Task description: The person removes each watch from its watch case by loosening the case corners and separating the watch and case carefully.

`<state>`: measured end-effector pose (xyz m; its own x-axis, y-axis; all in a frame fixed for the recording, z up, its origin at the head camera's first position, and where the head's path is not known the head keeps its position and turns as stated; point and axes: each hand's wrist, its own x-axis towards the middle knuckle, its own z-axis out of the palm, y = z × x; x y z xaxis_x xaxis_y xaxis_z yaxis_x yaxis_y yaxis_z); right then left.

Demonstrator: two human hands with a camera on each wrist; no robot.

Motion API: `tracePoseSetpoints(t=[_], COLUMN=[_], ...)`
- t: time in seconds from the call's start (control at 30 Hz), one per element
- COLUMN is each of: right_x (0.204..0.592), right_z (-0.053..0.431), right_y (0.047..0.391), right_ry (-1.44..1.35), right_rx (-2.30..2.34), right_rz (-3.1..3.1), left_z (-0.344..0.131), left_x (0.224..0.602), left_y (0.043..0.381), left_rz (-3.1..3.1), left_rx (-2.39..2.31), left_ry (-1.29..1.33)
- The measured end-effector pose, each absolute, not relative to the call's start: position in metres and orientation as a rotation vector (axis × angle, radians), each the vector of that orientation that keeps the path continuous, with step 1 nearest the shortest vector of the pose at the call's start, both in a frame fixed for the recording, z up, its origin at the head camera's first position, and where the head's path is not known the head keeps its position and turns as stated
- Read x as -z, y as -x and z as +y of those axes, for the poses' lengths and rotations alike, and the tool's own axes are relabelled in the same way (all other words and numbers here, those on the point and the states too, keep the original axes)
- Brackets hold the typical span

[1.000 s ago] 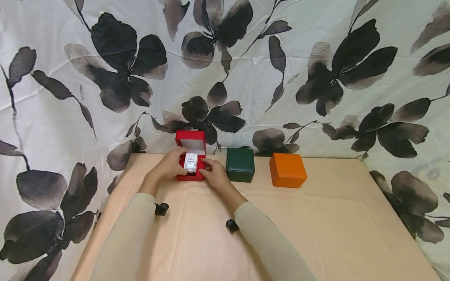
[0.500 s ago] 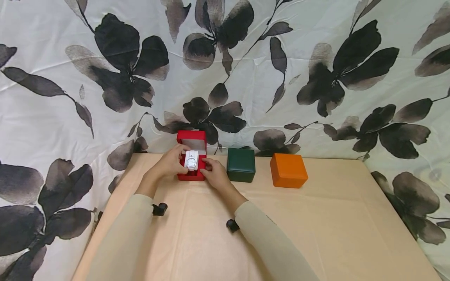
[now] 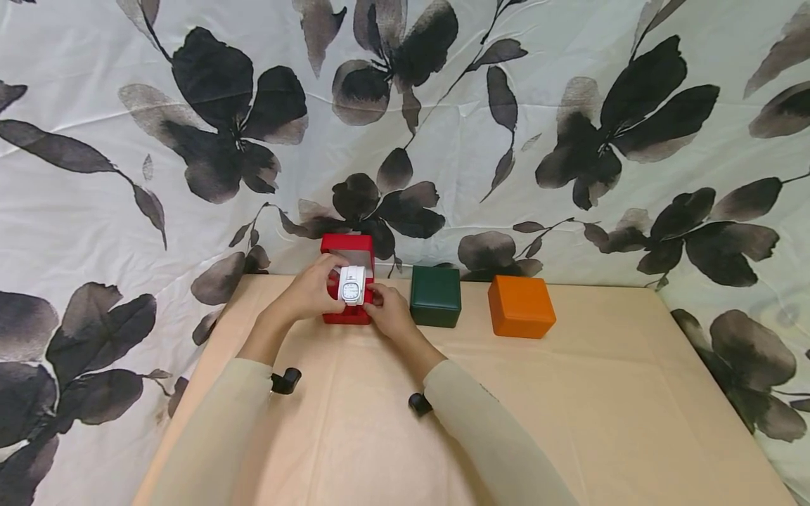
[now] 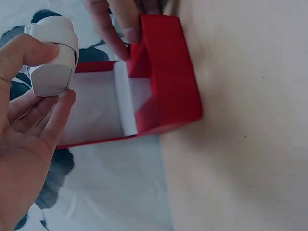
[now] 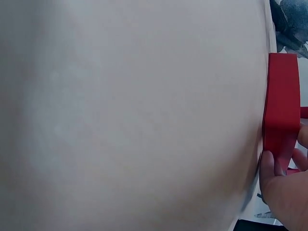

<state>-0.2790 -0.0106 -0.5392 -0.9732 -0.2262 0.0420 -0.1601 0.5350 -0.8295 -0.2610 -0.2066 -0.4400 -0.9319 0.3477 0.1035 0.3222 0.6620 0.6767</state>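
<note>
A white watch (image 3: 351, 284), wrapped round a white cushion, is pinched between the thumb and fingers of my left hand (image 3: 310, 294). In the left wrist view the watch (image 4: 54, 53) is held up in the air, apart from the box. Below it stands the red watch box (image 3: 346, 242) with its lid raised and a pale lining in the lid. My right hand (image 3: 391, 310) grips the right side of this box; in the right wrist view its thumb lies on the red outer wall (image 5: 283, 96). In that view the watch is hidden.
To the right of the red box stand a dark green box (image 3: 435, 296) and an orange box (image 3: 521, 307), both closed. They sit near the back edge of the beige-covered table (image 3: 601, 407). Behind hangs a white cloth (image 3: 468, 161) with dark flowers.
My left hand has lifted the watch up out of the red box and moved slightly right. The right hand keeps its grip on the box. The green and orange boxes have stayed put.
</note>
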Motion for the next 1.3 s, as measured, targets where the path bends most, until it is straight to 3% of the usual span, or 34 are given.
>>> tracePoseSetpoints(t=[0.63,1.3], right_x=[0.525,0.467], right_z=[-0.004,0.062], right_y=[0.248,0.205], right_ry=[0.382,0.531], right_rx=[1.670,1.817], right_rz=[2.631,2.553], left_z=[-0.189,-0.163], left_x=[0.400,0.365], left_y=[0.222,0.194], left_rz=[2.933,2.884], left_rx=[-1.180,-1.302], left_ry=[-0.787,-0.998])
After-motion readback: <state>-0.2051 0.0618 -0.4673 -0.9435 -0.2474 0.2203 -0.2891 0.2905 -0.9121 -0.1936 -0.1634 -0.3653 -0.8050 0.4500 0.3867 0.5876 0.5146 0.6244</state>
